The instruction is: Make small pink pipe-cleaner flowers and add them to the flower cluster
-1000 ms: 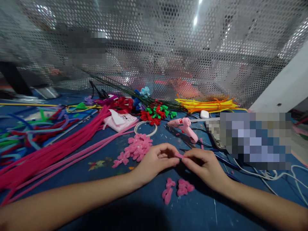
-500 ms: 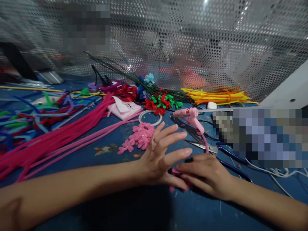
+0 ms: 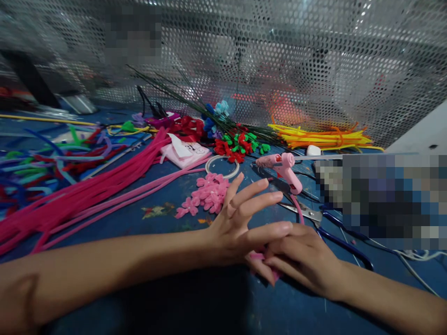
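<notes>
My left hand (image 3: 240,228), fingers spread wide, and my right hand (image 3: 300,258), curled shut, press a small pink petal piece (image 3: 260,257) on the counter (image 3: 195,298) near the glue gun (image 3: 284,166), with the finished petals (image 3: 209,194) piled beyond it.

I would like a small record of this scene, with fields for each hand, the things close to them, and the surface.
left hand: fingers spread, lying over the right hand
right hand: palm down, pressing a pink piece on the table
pink piece: mostly hidden between the hands
near the hands: pink flowers, glue gun, scissors, white ring
farther off: pink stems at left, yellow stems by the mesh wall
surface: blue table
</notes>
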A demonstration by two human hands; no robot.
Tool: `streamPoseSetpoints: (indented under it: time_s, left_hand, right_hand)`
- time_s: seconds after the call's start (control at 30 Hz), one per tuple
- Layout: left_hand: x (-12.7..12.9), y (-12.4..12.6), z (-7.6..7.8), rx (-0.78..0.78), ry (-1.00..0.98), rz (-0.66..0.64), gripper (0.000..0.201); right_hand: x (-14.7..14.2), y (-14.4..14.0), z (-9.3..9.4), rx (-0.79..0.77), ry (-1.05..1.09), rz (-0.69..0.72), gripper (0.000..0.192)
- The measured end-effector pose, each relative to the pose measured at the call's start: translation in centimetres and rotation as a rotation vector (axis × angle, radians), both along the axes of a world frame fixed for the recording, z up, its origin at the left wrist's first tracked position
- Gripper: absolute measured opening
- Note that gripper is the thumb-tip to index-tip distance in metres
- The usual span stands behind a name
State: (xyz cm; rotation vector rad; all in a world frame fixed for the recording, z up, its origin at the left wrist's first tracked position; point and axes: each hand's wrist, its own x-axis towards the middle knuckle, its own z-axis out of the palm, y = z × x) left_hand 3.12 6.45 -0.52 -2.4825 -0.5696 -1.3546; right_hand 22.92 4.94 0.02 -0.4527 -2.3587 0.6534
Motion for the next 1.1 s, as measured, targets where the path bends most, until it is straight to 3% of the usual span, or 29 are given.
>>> streamPoseSetpoints:
  time_s: [0.2,0.43,0.63,0.77,0.87,1.0,1.1]
  left_hand:
    - [0.1,0.3,0.0,-0.124,0.004,0.028,0.078]
    - [0.1,0.7,-0.5,-0.251,0.087,-0.016,0.104]
    - [0.3,0.5,-0.5,-0.302,0.201,-0.08,0.113]
    - [0.3,0.4,-0.4,-0.271,0.221,-0.128,0.103]
    - [0.3,0.6,0.1,-0.32,0.098,-0.096,0.093]
    - [0.2,0.9,0.8,-0.596,-0.063,-0.092,0.051]
    - [0.2,0.8,0.9,-0.77,-0.121,-0.129,0.03]
  right_hand:
    - [0.0,0.2,0.0,-0.01,-0.046,0.092,0.011]
    - [-0.3,0.1,0.0,0.059,-0.099,0.049,0.022]
    - [-1.1,0.3,0.1,0.22,-0.186,0.109,0.029]
    - [-1.3,0.1,-0.2,0.269,-0.147,0.14,0.032]
    - [-1.0,0.0,-0.2,0.187,-0.042,0.056,0.021]
    - [-0.3,0.2,0.3,0.03,0.123,-0.196,0.007]
    - [-0.1,0.5,0.6,-0.044,0.131,-0.336,0.005]
